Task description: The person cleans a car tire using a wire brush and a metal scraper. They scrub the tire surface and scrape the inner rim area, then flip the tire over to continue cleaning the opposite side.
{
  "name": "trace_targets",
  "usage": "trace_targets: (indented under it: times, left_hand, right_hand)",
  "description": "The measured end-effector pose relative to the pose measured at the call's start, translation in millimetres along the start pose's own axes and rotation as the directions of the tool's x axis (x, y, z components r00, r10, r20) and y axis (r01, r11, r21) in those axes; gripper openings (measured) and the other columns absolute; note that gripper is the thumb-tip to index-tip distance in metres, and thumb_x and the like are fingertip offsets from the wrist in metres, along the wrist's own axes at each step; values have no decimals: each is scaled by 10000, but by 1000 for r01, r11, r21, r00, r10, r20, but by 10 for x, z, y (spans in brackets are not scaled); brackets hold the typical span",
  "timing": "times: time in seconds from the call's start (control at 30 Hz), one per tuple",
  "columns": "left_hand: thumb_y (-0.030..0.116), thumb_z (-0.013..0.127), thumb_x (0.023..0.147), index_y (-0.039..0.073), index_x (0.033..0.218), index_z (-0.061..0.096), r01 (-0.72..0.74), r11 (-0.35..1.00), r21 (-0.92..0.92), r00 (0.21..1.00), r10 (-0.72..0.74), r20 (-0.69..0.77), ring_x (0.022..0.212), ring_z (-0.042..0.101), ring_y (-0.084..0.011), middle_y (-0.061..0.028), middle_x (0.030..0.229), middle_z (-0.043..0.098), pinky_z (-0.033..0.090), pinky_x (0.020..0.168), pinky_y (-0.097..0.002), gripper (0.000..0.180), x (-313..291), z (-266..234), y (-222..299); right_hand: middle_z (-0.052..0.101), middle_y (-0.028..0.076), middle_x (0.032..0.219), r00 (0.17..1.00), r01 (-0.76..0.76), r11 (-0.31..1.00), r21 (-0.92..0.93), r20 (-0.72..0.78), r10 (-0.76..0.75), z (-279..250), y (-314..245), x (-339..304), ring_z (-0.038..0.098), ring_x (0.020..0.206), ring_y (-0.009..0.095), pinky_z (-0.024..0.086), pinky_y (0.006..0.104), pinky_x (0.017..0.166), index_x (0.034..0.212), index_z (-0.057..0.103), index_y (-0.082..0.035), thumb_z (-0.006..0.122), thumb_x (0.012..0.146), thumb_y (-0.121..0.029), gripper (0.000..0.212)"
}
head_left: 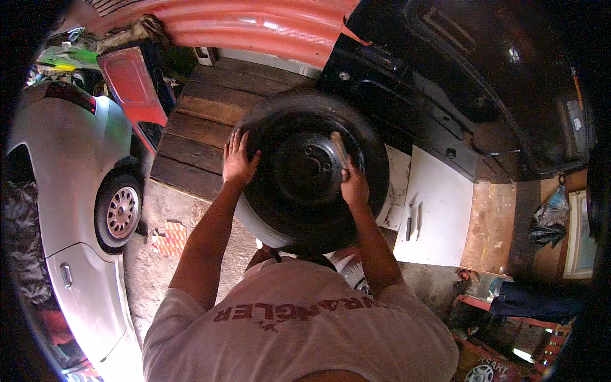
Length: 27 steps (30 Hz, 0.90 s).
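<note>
A large wheel, a black tyre (270,219) on a dark steel rim (299,181), is right in front of me with its face toward me. My left hand (238,159) rests on the tyre's left side, fingers spread, gripping nothing. Closed round a short tan tool, my right hand (354,186) is over the right part of the rim. The tool looks like a paintbrush (339,146); its broad end points up and left toward the rim, and I cannot tell if it touches. Bolt holes show around the rim's dark centre.
Wooden planks (197,127) extend behind the wheel. At right, two slim tools (408,226) lie on a white board (439,204) below a large black panel (496,95). A silver car (83,165) stands left, near a patterned red-and-white piece (169,239) on the floor.
</note>
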<state>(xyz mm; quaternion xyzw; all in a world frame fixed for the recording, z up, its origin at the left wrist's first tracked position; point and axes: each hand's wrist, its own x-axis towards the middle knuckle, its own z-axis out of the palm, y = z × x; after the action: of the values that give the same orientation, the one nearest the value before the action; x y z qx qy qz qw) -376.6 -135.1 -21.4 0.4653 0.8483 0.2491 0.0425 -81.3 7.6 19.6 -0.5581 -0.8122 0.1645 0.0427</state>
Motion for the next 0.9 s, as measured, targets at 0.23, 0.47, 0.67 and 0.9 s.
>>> trace_targets:
  times: [0.23,0.47,0.67,0.9]
  left_hand:
    - [411,527,893,113,1430,300,2,999,-40,1000,-3,-21,1407,204,-293,-129,1508,256,150,1150,-428,655,6,-32,-14]
    - [406,472,926,94,1414,331,-15,988,-153,998,5,-64,1382,245,-328,-158,1476,304,170,1139,-436,596,-14,-71,30]
    - [426,427,946,93,1427,314,21,987,-159,1000,-23,-8,1391,232,-325,-158,1488,287,152,1147,-438,596,-21,-57,64]
    - [462,409,950,105,1436,307,5,990,-142,998,-13,-55,1387,240,-326,-146,1493,286,156,1145,-442,612,-37,39,-49]
  right_hand:
    - [615,156,1087,985,21,994,104,-171,-3,-218,2,334,598,976,357,485,457,803,1372,452,-265,566,907,-272,479]
    - [632,175,1095,913,93,994,-49,-393,-105,-314,561,278,623,901,382,494,472,789,1304,522,-211,564,891,-219,415]
    - [622,182,1033,979,115,993,-42,-164,-120,-382,222,599,623,829,355,504,447,724,1350,473,-282,558,893,-207,470]
    - [627,178,1040,974,163,984,-69,-145,-172,-406,830,162,615,884,380,497,475,739,1371,439,-278,548,907,-231,479]
